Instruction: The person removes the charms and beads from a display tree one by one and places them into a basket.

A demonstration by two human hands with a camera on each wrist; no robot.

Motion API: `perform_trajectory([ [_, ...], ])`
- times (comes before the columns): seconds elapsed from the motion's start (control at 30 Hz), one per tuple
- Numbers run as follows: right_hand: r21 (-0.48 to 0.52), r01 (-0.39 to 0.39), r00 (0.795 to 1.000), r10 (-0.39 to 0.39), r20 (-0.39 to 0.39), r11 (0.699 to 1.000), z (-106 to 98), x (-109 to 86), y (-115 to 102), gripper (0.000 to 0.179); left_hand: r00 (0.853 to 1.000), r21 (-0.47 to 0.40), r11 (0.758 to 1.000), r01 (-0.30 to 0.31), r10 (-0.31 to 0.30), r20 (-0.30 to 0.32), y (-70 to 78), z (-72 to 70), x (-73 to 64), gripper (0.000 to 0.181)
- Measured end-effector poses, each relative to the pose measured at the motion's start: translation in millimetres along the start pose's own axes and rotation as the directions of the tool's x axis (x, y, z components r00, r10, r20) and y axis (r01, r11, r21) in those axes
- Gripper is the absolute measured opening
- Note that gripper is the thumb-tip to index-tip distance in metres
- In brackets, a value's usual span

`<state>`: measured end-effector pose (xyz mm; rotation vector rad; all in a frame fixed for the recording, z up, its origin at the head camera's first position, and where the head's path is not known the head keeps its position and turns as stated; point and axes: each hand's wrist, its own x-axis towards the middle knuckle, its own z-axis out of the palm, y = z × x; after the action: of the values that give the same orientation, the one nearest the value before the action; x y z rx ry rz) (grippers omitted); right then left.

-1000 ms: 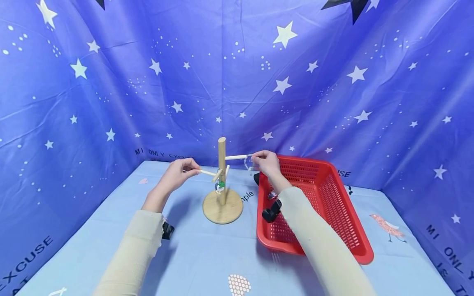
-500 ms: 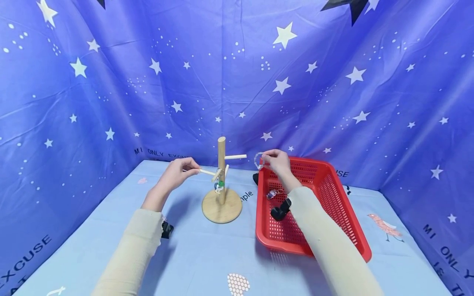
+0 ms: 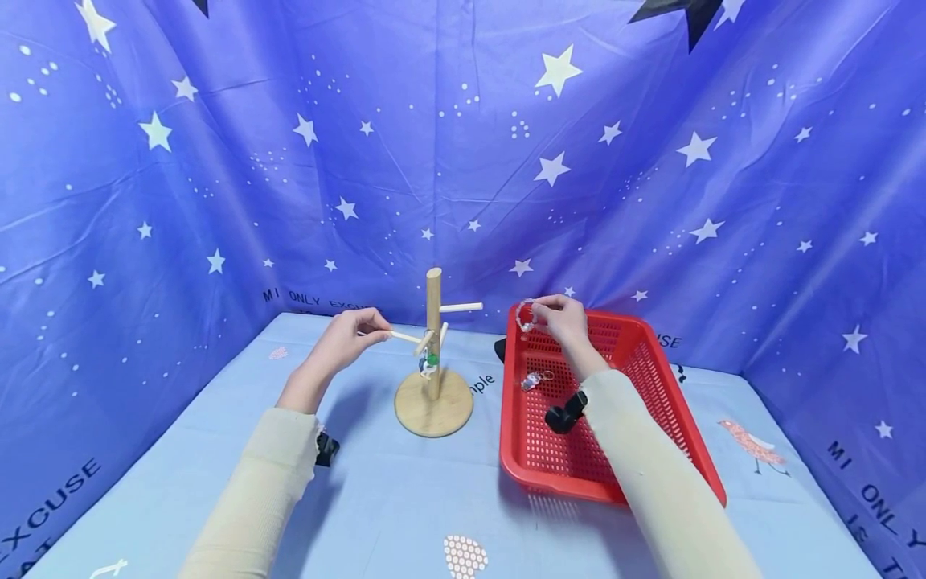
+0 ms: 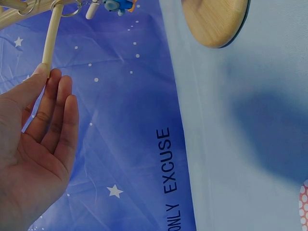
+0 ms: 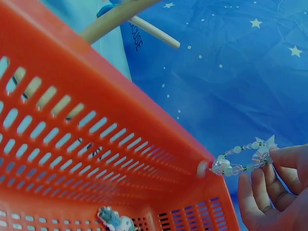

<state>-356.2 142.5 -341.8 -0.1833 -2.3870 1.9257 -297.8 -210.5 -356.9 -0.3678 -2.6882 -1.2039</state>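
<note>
My left hand pinches the end of a peg on the left side of a wooden stand. Metal key rings hang on the stand's pegs, one with a small blue figure. In the head view a green and white charm dangles by the post. My right hand pinches a beaded bracelet of clear and pale beads with a bow-like charm, held over the back left corner of the red basket. A keychain with a small figure lies inside the basket.
The stand's round base rests on a light blue cloth, left of the basket. An upper peg points right with nothing hanging on it. Starry blue fabric walls the back and sides.
My right hand has drawn the bracelet away from the upper right peg, rightward to above the basket. The left hand keeps its hold on the left peg.
</note>
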Motion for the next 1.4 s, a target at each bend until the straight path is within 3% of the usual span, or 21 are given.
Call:
perform_trajectory([
  [0.7, -0.006, -0.044, 0.997, 0.044, -0.061, 0.999, -18.7, 10.4, 27.7, 0.026, 1.000, -0.003, 1.000, -0.004, 0.004, -0.002, -1.2, 0.8, 0.7, 0.005],
  [0.83, -0.019, -0.061, 0.997, 0.060, -0.053, 0.998, -22.0, 12.1, 33.9, 0.025, 1.000, 0.002, 1.000, -0.025, 0.025, -0.014, -2.1, 1.2, 0.4, 0.005],
  [1.4, -0.148, -0.178, 0.983, 0.181, 0.005, 0.973, -39.1, 13.7, 52.4, 0.027, 1.000, -0.013, 1.000, 0.009, -0.009, -0.002, -0.9, 0.1, 1.0, 0.005],
])
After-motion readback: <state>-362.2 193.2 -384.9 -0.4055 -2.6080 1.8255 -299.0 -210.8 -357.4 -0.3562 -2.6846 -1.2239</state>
